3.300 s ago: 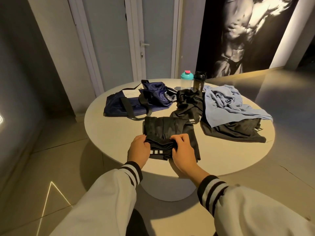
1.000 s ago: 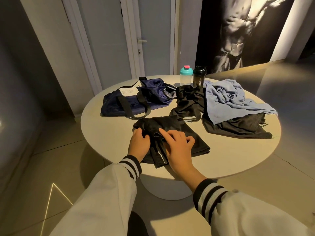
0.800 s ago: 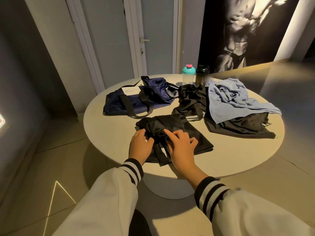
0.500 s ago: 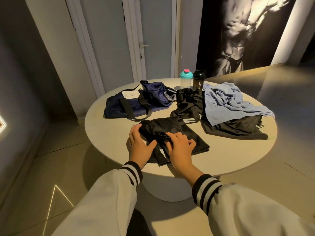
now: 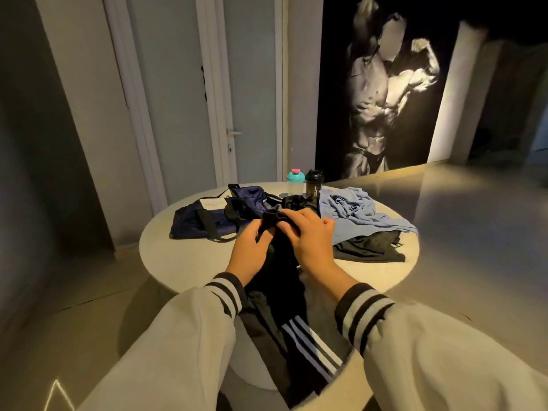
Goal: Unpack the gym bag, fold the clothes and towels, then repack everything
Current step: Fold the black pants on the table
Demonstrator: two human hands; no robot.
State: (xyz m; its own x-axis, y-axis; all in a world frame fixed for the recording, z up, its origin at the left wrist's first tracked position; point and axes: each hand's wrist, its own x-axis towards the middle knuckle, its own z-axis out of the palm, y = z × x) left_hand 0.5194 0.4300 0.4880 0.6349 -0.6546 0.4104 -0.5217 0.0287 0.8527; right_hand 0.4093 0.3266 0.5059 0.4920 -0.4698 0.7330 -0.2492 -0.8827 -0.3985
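Note:
Black shorts with white side stripes (image 5: 284, 304) hang in the air over the near edge of the round table (image 5: 189, 259). My left hand (image 5: 249, 250) and my right hand (image 5: 311, 238) both grip the top edge of them, close together. The striped end dangles down between my sleeves. The navy gym bag (image 5: 213, 218) lies open at the table's back left. A light blue towel (image 5: 353, 215) lies crumpled at the back right, on top of a black garment (image 5: 370, 247). Another black garment (image 5: 299, 201) is partly hidden behind my hands.
A teal-lidded bottle (image 5: 295, 180) and a black shaker bottle (image 5: 314, 182) stand at the table's far edge. Behind them are a closed door (image 5: 184, 99) and a large wall poster (image 5: 385, 84). Bare floor surrounds the table.
The shorts lay on the table under my hands; both hands have now lifted them up and toward me, so they hang unfolded. The camera has tilted up.

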